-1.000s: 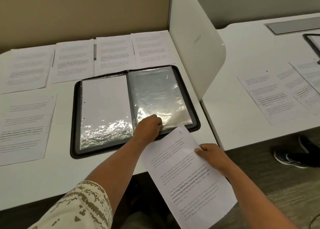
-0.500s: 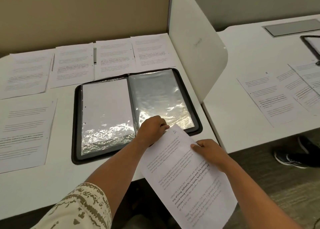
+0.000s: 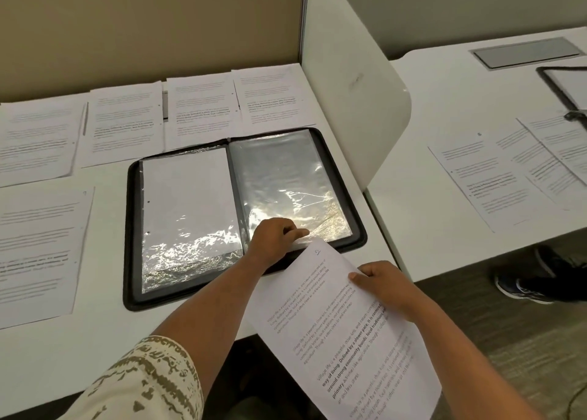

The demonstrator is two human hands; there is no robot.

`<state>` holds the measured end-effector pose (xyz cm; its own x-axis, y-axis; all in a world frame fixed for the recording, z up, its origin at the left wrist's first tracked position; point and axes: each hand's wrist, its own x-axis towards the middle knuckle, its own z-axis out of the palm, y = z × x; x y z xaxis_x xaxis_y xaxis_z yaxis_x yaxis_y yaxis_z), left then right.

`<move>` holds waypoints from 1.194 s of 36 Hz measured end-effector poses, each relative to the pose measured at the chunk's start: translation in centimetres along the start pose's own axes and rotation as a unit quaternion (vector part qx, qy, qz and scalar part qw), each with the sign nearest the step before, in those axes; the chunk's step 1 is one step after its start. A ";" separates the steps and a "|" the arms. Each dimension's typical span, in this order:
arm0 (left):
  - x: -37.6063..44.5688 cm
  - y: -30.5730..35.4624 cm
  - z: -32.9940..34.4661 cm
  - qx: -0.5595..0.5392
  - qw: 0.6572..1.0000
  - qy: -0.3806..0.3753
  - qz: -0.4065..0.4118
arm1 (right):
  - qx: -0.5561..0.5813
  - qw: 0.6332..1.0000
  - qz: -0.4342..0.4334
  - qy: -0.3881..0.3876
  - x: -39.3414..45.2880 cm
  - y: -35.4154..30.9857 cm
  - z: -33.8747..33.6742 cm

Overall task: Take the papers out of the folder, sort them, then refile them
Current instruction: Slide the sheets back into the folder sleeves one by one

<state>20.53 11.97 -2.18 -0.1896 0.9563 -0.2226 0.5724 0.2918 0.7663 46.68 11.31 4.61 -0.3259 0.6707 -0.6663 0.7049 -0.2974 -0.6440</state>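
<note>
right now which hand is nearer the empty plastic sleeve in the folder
Left. The left hand pinches the empty sleeve's bottom edge; the right hand holds the printed sheet just off the folder's near corner.

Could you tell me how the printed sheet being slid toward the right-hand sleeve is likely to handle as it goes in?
Probably floppy: the sheet curves where the right hand grips one edge. Its leading corner may catch, since the left hand pinches the crinkled sleeve open. Likely light.

Office workspace: white laminate desks [image 3: 422, 108] split by a beige fabric partition panel [image 3: 152, 25] and white divider [image 3: 346, 95], grey carpet floor [image 3: 508, 334], printed sheets [image 3: 124, 124] laid out.
</note>
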 end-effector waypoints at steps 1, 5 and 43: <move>0.1 -0.1 0.0 0.009 1.000 -0.003 -0.002 | 0.005 1.000 0.001 -0.003 0.0 0.1 0.0; -0.1 -0.1 0.2 0.064 0.998 -0.019 0.018 | 0.013 1.000 0.003 -0.015 0.0 0.3 0.1; -1.9 -0.5 0.7 0.278 0.932 0.037 0.229 | 0.234 0.967 0.024 0.099 1.8 1.8 -0.1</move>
<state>21.19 9.99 -2.51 0.1337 0.9850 0.1090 0.9282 -0.1630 0.3345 47.43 12.08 2.28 -0.1410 0.7511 -0.6449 0.3379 -0.5758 -0.7445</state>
